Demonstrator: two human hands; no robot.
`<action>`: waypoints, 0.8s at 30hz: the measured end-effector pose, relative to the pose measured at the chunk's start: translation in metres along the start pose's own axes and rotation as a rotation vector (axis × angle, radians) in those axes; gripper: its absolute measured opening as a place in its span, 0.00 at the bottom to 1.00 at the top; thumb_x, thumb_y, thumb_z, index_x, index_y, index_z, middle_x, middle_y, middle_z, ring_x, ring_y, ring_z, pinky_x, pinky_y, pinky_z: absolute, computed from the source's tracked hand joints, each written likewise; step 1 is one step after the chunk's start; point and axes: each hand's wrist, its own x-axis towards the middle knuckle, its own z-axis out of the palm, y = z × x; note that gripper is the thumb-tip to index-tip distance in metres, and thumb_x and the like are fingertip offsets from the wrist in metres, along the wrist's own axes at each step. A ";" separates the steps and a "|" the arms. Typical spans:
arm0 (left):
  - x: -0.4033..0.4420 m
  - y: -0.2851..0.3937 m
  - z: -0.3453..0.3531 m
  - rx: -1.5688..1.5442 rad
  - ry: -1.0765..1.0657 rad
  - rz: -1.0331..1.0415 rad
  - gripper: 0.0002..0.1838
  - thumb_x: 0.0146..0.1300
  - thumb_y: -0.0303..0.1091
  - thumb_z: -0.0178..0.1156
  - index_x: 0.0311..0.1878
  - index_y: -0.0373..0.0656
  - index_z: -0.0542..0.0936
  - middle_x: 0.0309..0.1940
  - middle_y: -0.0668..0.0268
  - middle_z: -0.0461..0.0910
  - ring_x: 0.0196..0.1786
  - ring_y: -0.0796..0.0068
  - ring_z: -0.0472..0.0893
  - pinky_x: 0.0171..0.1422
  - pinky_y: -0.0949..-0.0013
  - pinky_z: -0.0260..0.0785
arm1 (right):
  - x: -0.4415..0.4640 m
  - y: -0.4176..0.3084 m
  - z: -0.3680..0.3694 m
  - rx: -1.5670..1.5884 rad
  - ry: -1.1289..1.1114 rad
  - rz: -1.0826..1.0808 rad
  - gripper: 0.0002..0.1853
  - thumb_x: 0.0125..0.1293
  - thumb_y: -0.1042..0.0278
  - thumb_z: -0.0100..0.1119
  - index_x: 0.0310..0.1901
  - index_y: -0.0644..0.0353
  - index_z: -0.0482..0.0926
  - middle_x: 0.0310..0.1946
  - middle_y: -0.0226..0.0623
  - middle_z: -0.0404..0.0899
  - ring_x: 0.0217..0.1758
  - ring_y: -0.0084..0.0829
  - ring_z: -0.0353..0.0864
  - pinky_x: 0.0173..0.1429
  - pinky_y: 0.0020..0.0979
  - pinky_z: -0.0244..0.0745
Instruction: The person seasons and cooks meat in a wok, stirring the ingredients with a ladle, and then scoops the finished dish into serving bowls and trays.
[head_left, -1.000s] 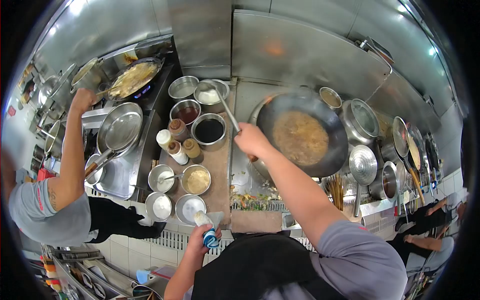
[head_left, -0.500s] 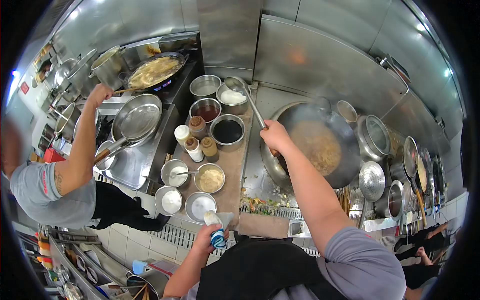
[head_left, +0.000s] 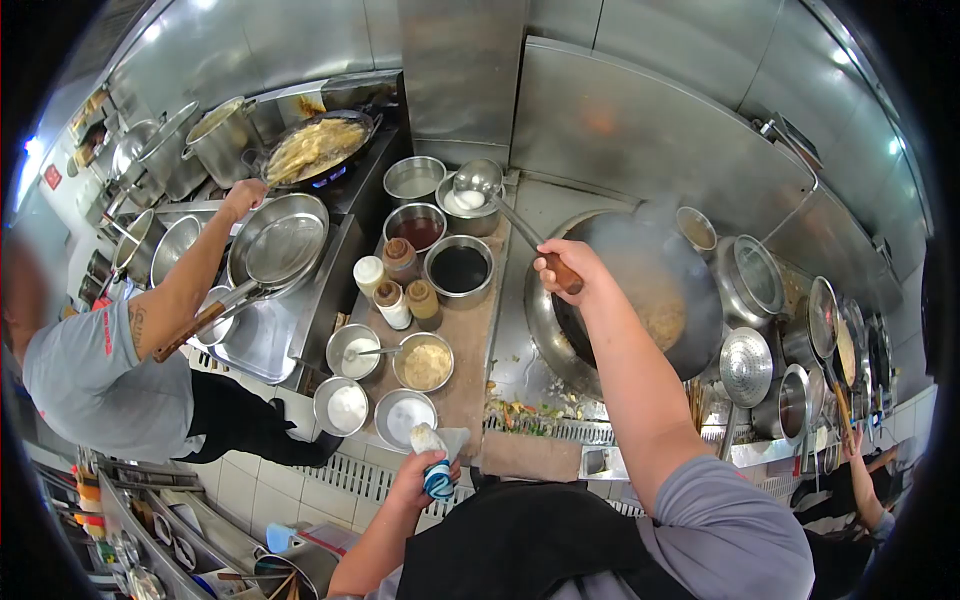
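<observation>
My right hand [head_left: 575,270] is closed round the wooden handle of a ladle [head_left: 522,227]. The ladle's metal bowl is over the steel pot of white contents [head_left: 468,203], partly covering it; whether it touches them is unclear. Below my right forearm sits a large wok [head_left: 702,335] of brown food, half veiled by steam. Low in the view, my left hand [head_left: 410,485] grips a soft plastic packet [head_left: 438,477] with blue and white markings and a pale top. That packet is just in front of a steel bowl [head_left: 405,415] with white contents.
Bowls of dark liquid [head_left: 460,268], reddish liquid [head_left: 416,226] and pale paste [head_left: 424,366] crowd the counter around several squeeze bottles [head_left: 392,305]. A co-worker [head_left: 110,360] works at a frying wok [head_left: 318,148] on the left. Strainers and pots [head_left: 745,365] line the right.
The ladle has turned, its bowl shifting over the white contents, and my right hand has rotated. Steam over the wok has thickened. The co-worker's hand moved right; another person's arm rises at far right.
</observation>
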 end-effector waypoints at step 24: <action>-0.013 -0.001 0.009 -0.004 0.032 0.032 0.15 0.59 0.38 0.61 0.40 0.35 0.73 0.23 0.62 0.72 0.25 0.70 0.72 0.31 0.68 0.64 | 0.005 0.043 0.002 -0.855 0.313 -0.361 0.12 0.57 0.69 0.57 0.41 0.67 0.77 0.26 0.42 0.78 0.29 0.37 0.79 0.40 0.37 0.74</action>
